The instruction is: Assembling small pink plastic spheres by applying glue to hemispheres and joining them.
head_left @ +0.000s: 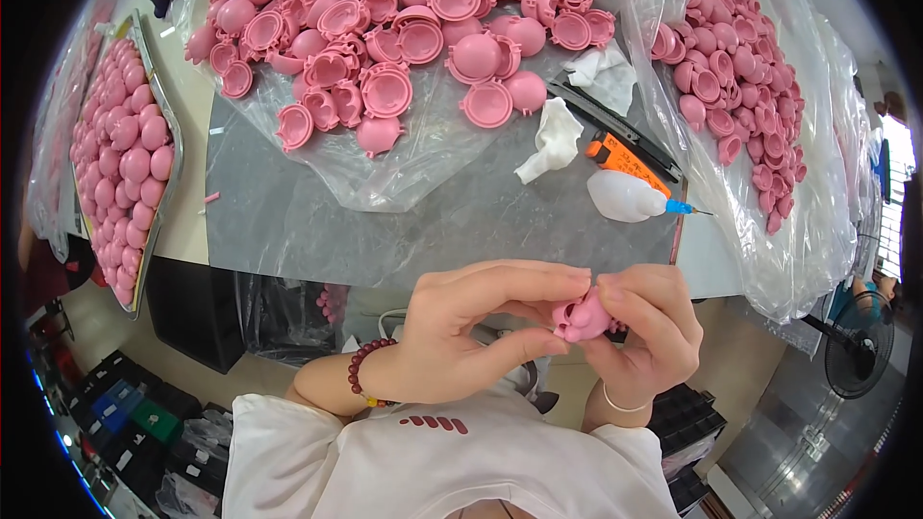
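Note:
Just in front of my chest, both hands are at a small pink plastic piece [583, 319], rounded with a dark opening in its side. My right hand [649, 327] pinches it between thumb and fingers. The fingertips and thumb of my left hand [471, 322] close on its left side. Part of the piece is covered by my fingers. Beyond my hands, a white squeeze bottle [625, 196] with a blue needle tip lies on the grey work mat [461, 221].
Round pink shells [387, 88] are heaped on a clear plastic sheet [385, 178] at the back. More small pink parts [745, 86] fill a bag at right. A tray of pink domes [125, 168] stands left. An orange-handled cutter [630, 161] and crumpled white tissue [553, 141] lie near the bottle.

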`<act>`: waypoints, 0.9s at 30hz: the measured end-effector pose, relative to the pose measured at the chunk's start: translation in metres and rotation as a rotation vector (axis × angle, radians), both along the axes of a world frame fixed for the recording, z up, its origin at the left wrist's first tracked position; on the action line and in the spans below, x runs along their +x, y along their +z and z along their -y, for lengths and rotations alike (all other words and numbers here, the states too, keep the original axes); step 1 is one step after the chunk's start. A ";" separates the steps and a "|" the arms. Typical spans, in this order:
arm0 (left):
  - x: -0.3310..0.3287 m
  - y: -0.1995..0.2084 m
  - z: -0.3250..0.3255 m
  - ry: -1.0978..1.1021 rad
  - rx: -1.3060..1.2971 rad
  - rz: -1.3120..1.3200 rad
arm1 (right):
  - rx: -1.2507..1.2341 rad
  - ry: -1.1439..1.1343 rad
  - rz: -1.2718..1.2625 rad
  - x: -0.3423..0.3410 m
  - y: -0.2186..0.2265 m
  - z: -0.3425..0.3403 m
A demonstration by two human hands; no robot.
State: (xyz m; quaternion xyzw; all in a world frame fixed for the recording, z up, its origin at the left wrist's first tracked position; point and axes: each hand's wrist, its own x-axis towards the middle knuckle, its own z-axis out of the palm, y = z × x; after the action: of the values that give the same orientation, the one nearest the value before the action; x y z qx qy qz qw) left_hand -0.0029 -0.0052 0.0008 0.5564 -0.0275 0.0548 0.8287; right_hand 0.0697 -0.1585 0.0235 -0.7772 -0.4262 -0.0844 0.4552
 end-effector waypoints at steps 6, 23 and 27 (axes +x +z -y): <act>0.003 0.004 0.001 -0.004 0.040 0.000 | 0.042 -0.055 -0.075 -0.003 -0.001 0.003; 0.007 0.003 -0.001 0.086 0.293 0.081 | 0.000 -0.117 0.264 -0.019 -0.014 -0.004; 0.007 0.002 0.003 0.183 0.153 -0.038 | 0.037 -0.063 0.216 -0.018 -0.017 -0.005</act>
State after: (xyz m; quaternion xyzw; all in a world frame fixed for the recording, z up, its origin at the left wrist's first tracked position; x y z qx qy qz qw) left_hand 0.0043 -0.0078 0.0029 0.6190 0.0349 0.1175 0.7757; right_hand 0.0518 -0.1539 0.0066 -0.7680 -0.4464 -0.1898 0.4183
